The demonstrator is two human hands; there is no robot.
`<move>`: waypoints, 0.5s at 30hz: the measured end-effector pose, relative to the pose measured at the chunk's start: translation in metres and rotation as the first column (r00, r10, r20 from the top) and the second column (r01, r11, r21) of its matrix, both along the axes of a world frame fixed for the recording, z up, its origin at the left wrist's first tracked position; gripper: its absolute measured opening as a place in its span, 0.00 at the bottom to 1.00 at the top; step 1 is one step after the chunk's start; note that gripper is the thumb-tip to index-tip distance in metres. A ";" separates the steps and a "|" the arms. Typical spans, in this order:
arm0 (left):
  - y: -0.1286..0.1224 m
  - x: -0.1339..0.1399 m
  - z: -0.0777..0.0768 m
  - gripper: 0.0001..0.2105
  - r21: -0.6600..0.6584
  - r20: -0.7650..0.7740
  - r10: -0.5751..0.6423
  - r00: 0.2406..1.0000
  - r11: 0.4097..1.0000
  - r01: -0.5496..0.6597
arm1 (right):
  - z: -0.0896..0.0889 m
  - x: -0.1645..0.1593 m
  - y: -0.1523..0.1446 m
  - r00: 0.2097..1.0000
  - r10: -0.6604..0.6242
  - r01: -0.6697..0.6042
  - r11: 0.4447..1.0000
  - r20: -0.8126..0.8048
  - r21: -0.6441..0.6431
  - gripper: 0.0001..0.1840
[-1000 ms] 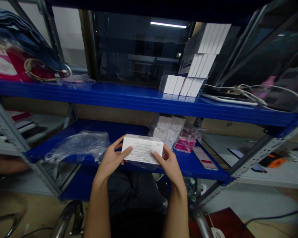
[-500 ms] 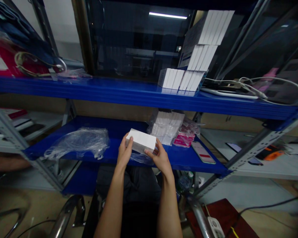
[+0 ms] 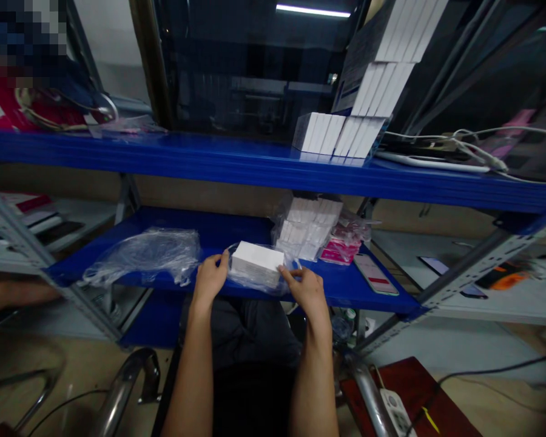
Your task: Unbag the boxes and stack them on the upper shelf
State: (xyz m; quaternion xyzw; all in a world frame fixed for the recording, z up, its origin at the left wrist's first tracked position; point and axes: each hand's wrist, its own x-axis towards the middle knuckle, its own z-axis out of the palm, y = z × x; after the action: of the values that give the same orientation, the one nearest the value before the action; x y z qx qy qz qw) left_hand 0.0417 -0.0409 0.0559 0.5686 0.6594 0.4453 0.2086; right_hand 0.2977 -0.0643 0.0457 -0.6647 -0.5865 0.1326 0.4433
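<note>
A white box (image 3: 257,264) rests on a sheet of clear plastic film (image 3: 250,283) near the front edge of the lower blue shelf. To the left of the box, my left hand (image 3: 212,276) pinches the film's edge between thumb and fingers. My right hand (image 3: 308,291) is closed at the film on the other side, its fingertips close to the box's right end. Crumpled clear plastic (image 3: 150,255) lies farther left. Behind and right of the box stand stacked white boxes (image 3: 307,227) in clear wrapping.
Beside the wrapped boxes are pink packets (image 3: 341,250) and a phone (image 3: 375,274). The upper blue shelf (image 3: 218,159) holds tall stacks of white boxes (image 3: 373,91) and a white cable (image 3: 477,155). Another person's arm (image 3: 16,292) shows at left. A power strip (image 3: 397,413) is low right.
The white box has gone from between both hands down onto the film. My hands have let go of it and moved apart to the film at its sides. The view has shifted slightly.
</note>
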 end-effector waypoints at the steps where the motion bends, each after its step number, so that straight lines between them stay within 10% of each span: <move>1: 0.001 -0.001 -0.004 0.21 -0.059 0.024 -0.050 0.998 0.997 0.052 | 0.000 0.000 -0.001 1.000 -0.012 0.011 0.999 -0.027 -0.033 0.22; 5: 0.004 0.007 -0.011 0.15 0.096 0.144 -0.065 0.987 0.994 0.052 | 0.011 -0.003 -0.004 0.972 0.075 -0.067 0.997 -0.224 0.040 0.33; 10: -0.005 0.021 0.014 0.14 0.427 0.281 -0.071 0.957 0.902 -0.058 | 0.039 -0.013 -0.017 0.878 0.317 -0.217 0.932 -0.359 0.292 0.35; 15: -0.016 0.024 0.028 0.12 0.476 0.270 -0.060 0.961 0.876 -0.079 | 0.047 -0.020 -0.022 0.878 0.332 -0.217 0.918 -0.344 0.331 0.34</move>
State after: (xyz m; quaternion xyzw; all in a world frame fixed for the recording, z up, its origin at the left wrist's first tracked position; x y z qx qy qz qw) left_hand 0.0661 -0.0571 0.0841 0.5314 0.4946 0.6716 0.1480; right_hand 0.2780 -0.0867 0.0923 -0.4635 -0.5873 0.2405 0.6184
